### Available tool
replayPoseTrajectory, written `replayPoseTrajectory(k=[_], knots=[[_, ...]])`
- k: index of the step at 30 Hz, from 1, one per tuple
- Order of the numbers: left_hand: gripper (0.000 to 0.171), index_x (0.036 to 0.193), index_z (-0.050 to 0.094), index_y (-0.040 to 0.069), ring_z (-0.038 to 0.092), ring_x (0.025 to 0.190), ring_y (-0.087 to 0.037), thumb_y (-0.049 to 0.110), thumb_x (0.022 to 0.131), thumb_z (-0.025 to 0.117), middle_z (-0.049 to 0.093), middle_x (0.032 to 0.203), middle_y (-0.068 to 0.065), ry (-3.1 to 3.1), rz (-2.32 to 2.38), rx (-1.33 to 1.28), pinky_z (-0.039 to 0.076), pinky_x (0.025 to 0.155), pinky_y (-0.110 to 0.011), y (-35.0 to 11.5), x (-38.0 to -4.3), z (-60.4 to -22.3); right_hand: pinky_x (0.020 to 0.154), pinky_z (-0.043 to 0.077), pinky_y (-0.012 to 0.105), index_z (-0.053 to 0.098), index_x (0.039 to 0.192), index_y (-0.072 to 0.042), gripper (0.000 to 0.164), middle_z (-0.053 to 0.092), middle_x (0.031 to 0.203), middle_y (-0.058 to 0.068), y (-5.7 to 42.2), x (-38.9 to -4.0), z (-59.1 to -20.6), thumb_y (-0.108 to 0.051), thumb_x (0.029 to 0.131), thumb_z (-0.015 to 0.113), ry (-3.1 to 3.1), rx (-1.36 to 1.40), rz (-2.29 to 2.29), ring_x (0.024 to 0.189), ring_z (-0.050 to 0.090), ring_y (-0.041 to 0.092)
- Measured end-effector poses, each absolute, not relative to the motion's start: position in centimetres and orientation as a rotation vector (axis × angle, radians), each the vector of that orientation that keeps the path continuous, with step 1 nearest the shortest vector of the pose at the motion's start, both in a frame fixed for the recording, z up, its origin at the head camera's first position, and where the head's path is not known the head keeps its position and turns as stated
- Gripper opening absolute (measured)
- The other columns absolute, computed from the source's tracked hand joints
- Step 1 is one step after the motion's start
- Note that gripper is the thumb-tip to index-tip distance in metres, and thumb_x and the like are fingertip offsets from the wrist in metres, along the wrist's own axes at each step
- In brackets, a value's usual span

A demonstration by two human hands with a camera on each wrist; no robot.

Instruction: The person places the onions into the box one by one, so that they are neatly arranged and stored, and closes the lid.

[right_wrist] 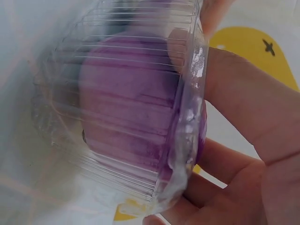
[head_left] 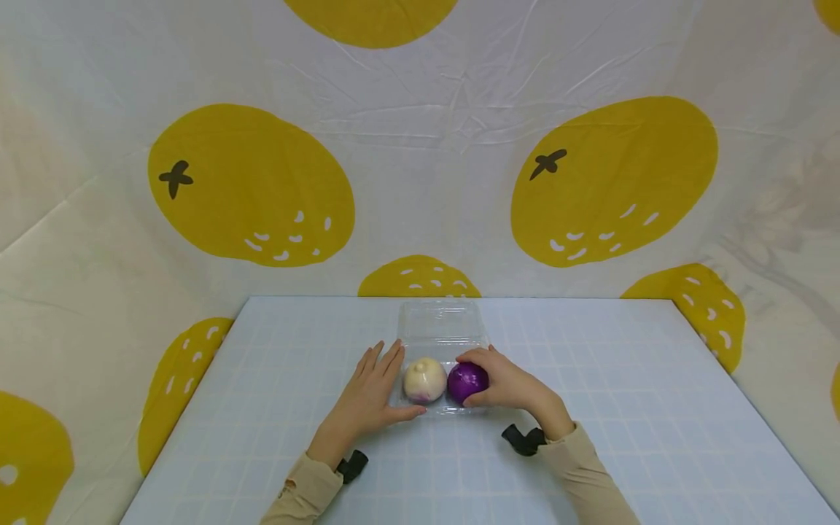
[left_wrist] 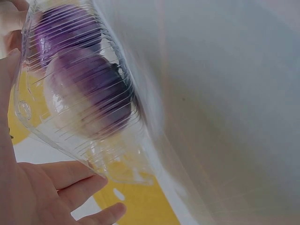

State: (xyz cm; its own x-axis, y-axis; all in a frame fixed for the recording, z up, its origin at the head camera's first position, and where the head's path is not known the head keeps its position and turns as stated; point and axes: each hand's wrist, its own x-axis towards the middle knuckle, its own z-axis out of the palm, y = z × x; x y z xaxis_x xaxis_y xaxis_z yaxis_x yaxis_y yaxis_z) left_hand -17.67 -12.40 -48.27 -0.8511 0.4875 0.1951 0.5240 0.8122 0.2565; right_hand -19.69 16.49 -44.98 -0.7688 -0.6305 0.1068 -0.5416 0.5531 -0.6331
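A clear plastic clamshell box [head_left: 441, 321] lies unfolded on the table, its lid toward the back. Its near half holds a white turnip-like vegetable [head_left: 424, 379] with a purple tinge and, on its right, a glossy purple round vegetable [head_left: 467, 383]. My right hand [head_left: 515, 380] grips the purple one, fingers behind and thumb in front. At the left side of the box is my left hand [head_left: 367, 394], its fingers extended and its thumb along the front edge. Through the ribbed plastic, the left wrist view shows both vegetables, the turnip-like one [left_wrist: 89, 93] nearer.
The table [head_left: 295, 328] has a pale blue cloth with a faint white grid. Behind it hangs a white curtain [head_left: 433, 204] printed with large yellow fruit. A black wrist mount [head_left: 523, 440] sits below the right wrist, another [head_left: 353, 467] below the left.
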Motion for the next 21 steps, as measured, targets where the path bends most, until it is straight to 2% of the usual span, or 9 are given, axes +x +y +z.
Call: replayPoseTrajectory(k=[21], knots=[[0.111,0.154,0.030,-0.001,0.022,0.146,-0.042,0.076,0.080,0.060,0.027,0.161,-0.013,-2.867,-0.459,-0.814,0.013,0.121,-0.051,-12.36,-17.61,-48.12,0.114,0.017,0.066,0.056,0.129,0.008,0.064,0.059,0.130,0.019,16.62,-19.81,-45.15,-0.018,0.078,0.083,2.648,-1.018,-1.012,0.126,0.051,0.039]])
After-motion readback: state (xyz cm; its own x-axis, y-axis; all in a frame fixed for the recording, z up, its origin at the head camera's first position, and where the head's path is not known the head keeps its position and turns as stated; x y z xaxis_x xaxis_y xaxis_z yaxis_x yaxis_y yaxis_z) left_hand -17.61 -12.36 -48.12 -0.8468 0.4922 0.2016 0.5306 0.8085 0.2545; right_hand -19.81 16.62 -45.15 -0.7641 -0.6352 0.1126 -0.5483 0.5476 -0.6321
